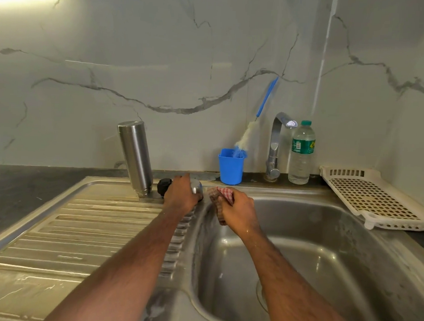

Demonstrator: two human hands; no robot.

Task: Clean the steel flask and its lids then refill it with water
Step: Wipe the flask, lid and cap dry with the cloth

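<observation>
At the sink's edge, our left hand (pixel 181 193) closes its grip on the steel lid (pixel 196 186); our right hand (pixel 238 207) clutches a checked cloth (pixel 222 194). The upturned steel flask (pixel 135 157) draining beside them could topple if nudged. We count one flask, two lids, counting the black lid (pixel 164 185), and one cloth.

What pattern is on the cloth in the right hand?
Red-and-white check on the cloth; head view, the only one.
</observation>
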